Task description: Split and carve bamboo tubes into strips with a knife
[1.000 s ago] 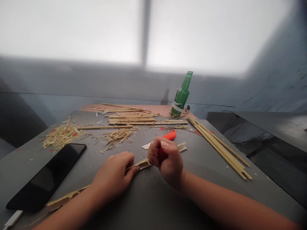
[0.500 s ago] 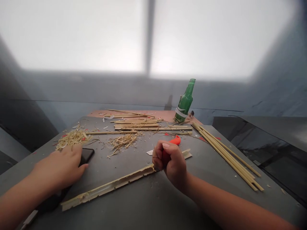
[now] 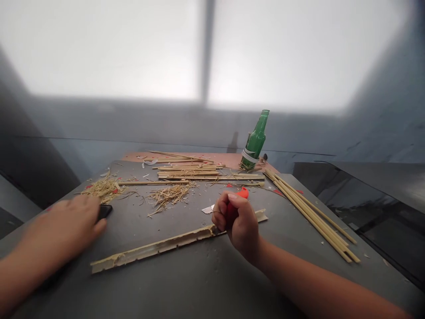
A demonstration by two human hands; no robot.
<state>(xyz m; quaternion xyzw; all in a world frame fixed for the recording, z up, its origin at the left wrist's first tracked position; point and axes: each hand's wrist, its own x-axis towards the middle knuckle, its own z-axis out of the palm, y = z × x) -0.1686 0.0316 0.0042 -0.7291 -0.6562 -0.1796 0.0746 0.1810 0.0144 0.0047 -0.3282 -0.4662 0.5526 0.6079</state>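
Observation:
My left hand (image 3: pixel 71 221), blurred by motion, lies over a black phone (image 3: pixel 105 211) at the table's left, its thumb near the phone's right edge. Most of the phone is hidden under the hand. At the middle, my right hand (image 3: pixel 237 219) is closed in a fist around a red-handled tool (image 3: pixel 243 192). The tool's working end is hidden by the fist. A long, split, hollow bamboo strip (image 3: pixel 156 247) lies slantwise on the table, passing under or behind my right fist. Beside the fist is a small white scrap (image 3: pixel 207 209).
A green bottle (image 3: pixel 255 144) with a white band leans at the back. Thin bamboo sticks lie in a bundle (image 3: pixel 189 172) at the back and another bundle (image 3: pixel 308 212) at the right. Piles of shavings (image 3: pixel 171 196) and wood fibre (image 3: pixel 105 189) sit left of centre.
My left hand has moved left, and the phone has slid with it. The left end of the bamboo strip has shifted slightly away from me. My right fist stays nearly in place.

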